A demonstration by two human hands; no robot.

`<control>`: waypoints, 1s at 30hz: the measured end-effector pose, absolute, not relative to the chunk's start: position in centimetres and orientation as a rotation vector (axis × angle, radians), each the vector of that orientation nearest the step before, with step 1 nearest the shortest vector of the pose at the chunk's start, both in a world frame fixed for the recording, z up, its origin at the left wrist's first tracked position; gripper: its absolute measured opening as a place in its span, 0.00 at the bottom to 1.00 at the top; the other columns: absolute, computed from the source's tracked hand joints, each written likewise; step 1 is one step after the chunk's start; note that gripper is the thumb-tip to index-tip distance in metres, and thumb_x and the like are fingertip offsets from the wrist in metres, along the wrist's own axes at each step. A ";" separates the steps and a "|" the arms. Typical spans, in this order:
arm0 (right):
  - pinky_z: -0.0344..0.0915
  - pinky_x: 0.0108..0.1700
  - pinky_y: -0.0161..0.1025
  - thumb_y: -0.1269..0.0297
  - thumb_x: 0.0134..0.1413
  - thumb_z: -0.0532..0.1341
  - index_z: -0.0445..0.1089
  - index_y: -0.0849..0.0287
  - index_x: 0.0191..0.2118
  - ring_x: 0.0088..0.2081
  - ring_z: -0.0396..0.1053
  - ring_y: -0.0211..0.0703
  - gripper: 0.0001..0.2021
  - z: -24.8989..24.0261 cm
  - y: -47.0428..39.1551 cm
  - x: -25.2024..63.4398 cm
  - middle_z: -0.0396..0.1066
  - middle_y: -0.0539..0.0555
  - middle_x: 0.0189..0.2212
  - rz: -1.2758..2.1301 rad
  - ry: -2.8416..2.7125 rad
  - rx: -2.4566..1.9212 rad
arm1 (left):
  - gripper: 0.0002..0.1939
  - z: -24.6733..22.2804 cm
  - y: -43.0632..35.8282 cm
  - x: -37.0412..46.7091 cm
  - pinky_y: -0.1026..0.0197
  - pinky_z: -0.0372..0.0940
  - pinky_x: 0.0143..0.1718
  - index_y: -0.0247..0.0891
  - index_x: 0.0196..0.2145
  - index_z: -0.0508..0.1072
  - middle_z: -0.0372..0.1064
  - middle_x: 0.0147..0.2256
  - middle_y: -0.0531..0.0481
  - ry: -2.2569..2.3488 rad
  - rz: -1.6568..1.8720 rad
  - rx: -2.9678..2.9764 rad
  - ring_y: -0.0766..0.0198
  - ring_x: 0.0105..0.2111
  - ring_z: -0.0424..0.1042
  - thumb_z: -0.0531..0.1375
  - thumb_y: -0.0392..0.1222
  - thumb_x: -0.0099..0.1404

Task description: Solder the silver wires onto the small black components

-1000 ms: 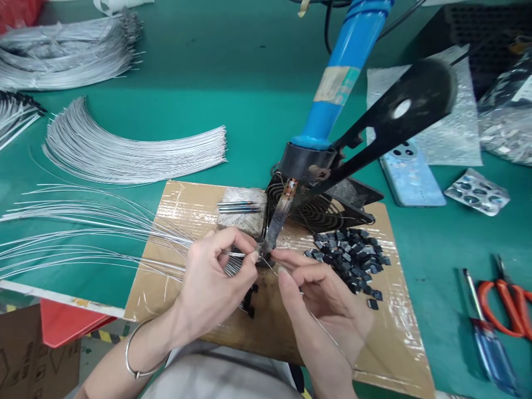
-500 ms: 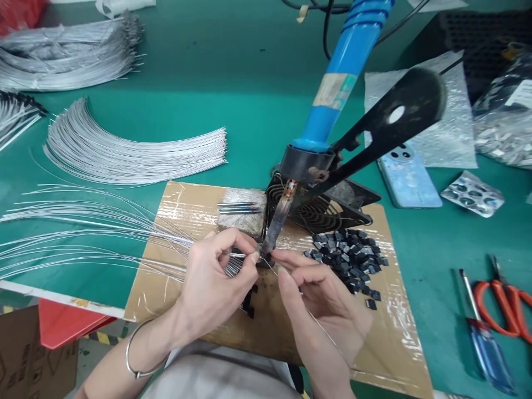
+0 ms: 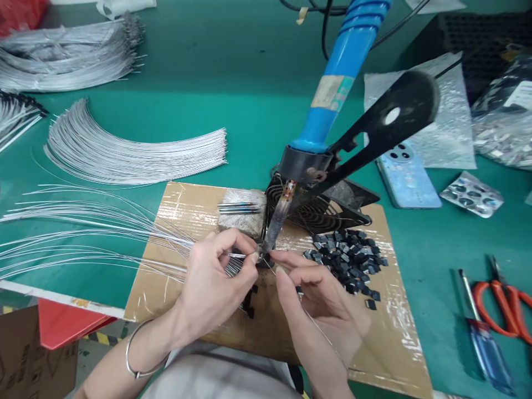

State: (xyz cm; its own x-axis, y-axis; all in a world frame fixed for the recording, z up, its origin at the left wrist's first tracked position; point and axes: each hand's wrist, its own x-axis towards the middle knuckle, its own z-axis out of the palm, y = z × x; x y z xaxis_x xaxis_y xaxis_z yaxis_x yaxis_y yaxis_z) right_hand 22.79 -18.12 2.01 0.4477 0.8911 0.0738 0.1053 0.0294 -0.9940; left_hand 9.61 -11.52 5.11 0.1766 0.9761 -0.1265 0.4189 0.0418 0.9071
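Quantity list: one soldering iron [image 3: 338, 77], one fan [image 3: 311, 208], one cardboard sheet [image 3: 386, 354], one phone [image 3: 413, 180], one blister pack [image 3: 472, 194], one screwdriver [image 3: 484, 343], one pair of pliers [image 3: 502, 305]. Wires [image 3: 133, 152] form four groups; individual wires cannot be counted. Small black connectors [image 3: 353, 257] form one pile, dozens in number; overlap prevents an exact count.
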 end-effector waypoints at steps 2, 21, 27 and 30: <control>0.74 0.48 0.39 0.69 0.60 0.68 0.71 0.53 0.29 0.45 0.80 0.44 0.09 2.0 -18.1 22.8 0.83 0.54 0.43 0.778 -0.951 -1.416 | 0.06 5.2 -11.6 9.6 0.58 0.64 0.32 0.39 0.27 0.72 0.77 0.31 0.49 1.388 0.765 1.533 0.59 0.32 0.75 0.60 0.35 0.62; 0.73 0.50 0.37 0.72 0.61 0.66 0.71 0.54 0.30 0.45 0.80 0.41 0.09 1.8 -18.3 22.7 0.83 0.52 0.44 0.750 -0.984 -1.369 | 0.06 5.2 -11.7 9.6 0.59 0.61 0.30 0.39 0.26 0.72 0.77 0.32 0.48 1.386 0.788 1.512 0.59 0.31 0.74 0.60 0.36 0.62; 0.74 0.48 0.34 0.71 0.59 0.68 0.71 0.53 0.30 0.46 0.81 0.41 0.08 1.4 -18.3 22.7 0.83 0.51 0.44 0.716 -1.004 -1.396 | 0.06 4.9 -11.6 9.6 0.59 0.66 0.32 0.39 0.27 0.72 0.77 0.31 0.48 1.378 0.782 1.505 0.57 0.34 0.76 0.61 0.35 0.62; 0.74 0.48 0.33 0.70 0.58 0.68 0.72 0.53 0.30 0.45 0.81 0.40 0.08 1.5 -18.2 22.6 0.83 0.50 0.43 0.702 -0.988 -1.413 | 0.06 5.0 -11.7 9.6 0.59 0.66 0.32 0.39 0.27 0.72 0.78 0.31 0.49 1.381 0.779 1.511 0.57 0.34 0.77 0.61 0.35 0.62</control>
State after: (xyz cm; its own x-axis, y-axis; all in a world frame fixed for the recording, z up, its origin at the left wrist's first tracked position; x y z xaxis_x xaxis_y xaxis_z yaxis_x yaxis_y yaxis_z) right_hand 22.65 -18.23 1.47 0.4543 0.8798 0.1400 0.1574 0.0754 -0.9846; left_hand 9.63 -11.67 4.95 0.1717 0.9771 -0.1259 0.3977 0.0481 0.9163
